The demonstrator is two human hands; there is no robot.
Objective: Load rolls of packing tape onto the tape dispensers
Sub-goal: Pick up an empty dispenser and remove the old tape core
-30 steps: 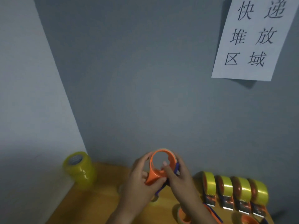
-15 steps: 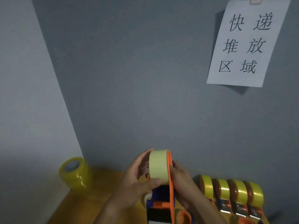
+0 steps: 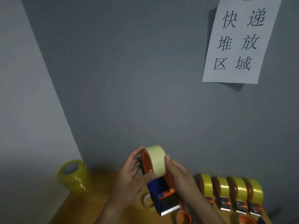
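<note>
Tape roll [image 3: 157, 160], pale yellow, sits on the orange-and-blue dispenser [image 3: 163, 189] held up at lower centre of frame. Left hand [image 3: 131, 173] curls round the roll's left side, thumb pressed on its face. Right hand [image 3: 179, 178] grips the right side. Four loaded dispensers [image 3: 231, 194] line up lower right. Stack of clear rolls [image 3: 74, 175] stands lower left on the wooden table [image 3: 100, 201]. Paper sign [image 3: 237, 41] hangs upper right.

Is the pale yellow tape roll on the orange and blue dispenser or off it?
On: the pale yellow tape roll wraps the hub of the orange and blue dispenser, gripped by both hands.
</note>
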